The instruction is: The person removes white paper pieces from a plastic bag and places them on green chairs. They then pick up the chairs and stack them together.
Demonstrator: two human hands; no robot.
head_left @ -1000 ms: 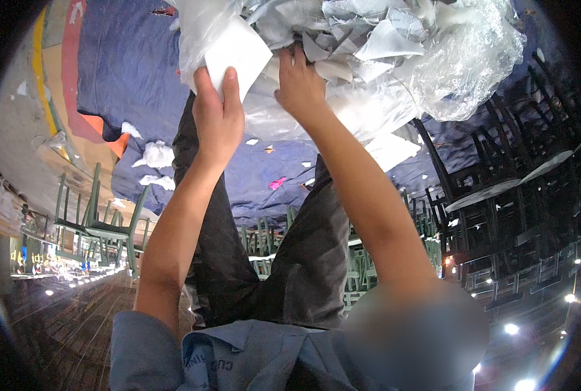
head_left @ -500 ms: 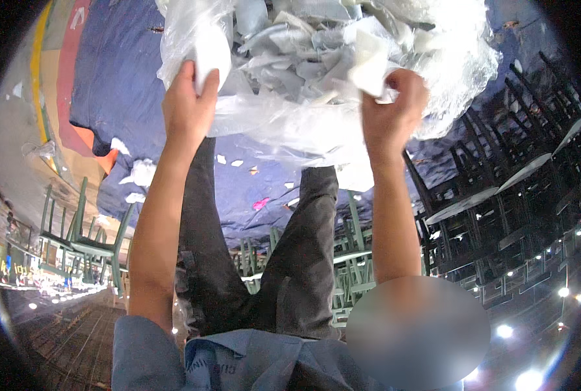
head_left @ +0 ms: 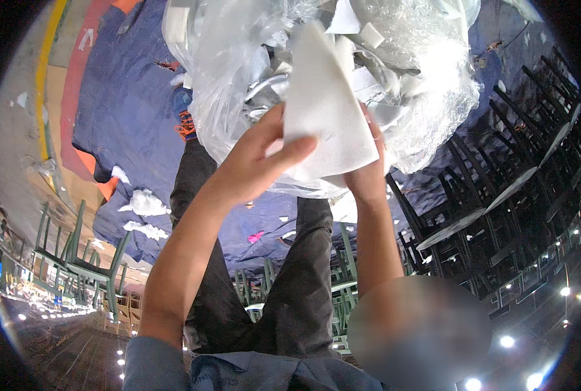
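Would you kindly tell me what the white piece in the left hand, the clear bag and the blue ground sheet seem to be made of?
White piece: perhaps felt or thin foam; matte surface, flat, clean edges.
Clear bag: most likely thin plastic film; glossy, see-through, with creases and bright glints.
Blue ground sheet: perhaps cloth, though a tarp is possible; dull and wrinkled.

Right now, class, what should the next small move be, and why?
Perhaps tilt the white, roughly triangular, fabric-like sheet aside: the left hand pinches it, thumb on its face, while it partly hides the right hand and the pale scraps in the clear plastic bag.
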